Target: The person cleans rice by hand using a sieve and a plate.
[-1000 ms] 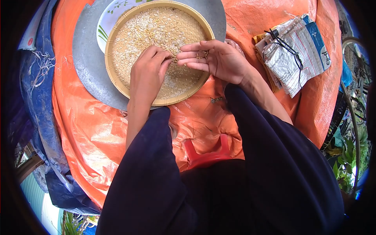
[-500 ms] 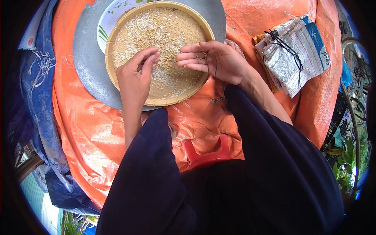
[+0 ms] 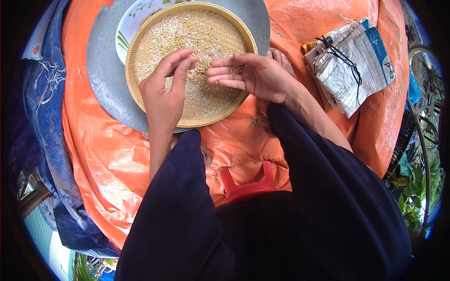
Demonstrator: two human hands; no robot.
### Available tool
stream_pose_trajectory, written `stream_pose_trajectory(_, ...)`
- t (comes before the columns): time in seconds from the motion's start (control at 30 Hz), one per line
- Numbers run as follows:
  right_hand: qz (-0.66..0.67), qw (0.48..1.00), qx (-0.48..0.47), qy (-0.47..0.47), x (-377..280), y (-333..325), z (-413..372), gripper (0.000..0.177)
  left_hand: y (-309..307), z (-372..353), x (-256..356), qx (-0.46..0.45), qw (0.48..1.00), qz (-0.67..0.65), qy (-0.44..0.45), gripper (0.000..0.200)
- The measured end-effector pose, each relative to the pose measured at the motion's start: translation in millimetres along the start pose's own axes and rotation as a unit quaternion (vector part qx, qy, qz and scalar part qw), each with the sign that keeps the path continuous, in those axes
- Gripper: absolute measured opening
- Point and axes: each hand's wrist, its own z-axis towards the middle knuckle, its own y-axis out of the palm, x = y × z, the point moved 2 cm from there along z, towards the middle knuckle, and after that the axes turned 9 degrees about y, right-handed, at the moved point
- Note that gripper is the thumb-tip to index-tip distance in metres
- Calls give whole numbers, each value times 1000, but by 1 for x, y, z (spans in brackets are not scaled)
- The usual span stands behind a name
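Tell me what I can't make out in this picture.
In the head view:
- Grains on the right hand: too small to count.
- Left hand: its fingertips are too small to show whether they pinch a grain.
- Patterned plate: mostly hidden by the woven tray, and cut off by the top edge.
- Metal tray: cut off by the top edge.
- Red stool: partly hidden by dark clothing.

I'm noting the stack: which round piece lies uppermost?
The round tan woven tray; it overlaps both the white plate with green leaves and the grey metal tray.
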Motion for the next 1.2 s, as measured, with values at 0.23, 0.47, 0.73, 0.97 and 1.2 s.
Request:
stream_pose_trajectory(0.23, 1, 1000, -12, -15, -2, -4, 0, 48, -7, -7, -6, -76, 953, 257, 143, 28)
stream_pose_trajectory(0.47, -7, 1000, -10, -17, -3, -3, -1, 49, -6, -15, -21, -114, 958, 253, 78, 19)
stream_pose_trajectory(0.73, 5, 1000, -10, -24, -3, -5, -3, 49, -10, -12, -13, -76, 983, 164, 26, 11)
stream_pose_trajectory(0.97, -1, 1000, -4, -9, -3, -3, -2, 48, -15, -12, -10, -19, 997, 64, -38, 17)
stream_pose_trajectory(1.2, -9, 1000, -16, 23, 5, 1, 3, 48, -3, -12, 9, -35, 998, -50, -12, 19)
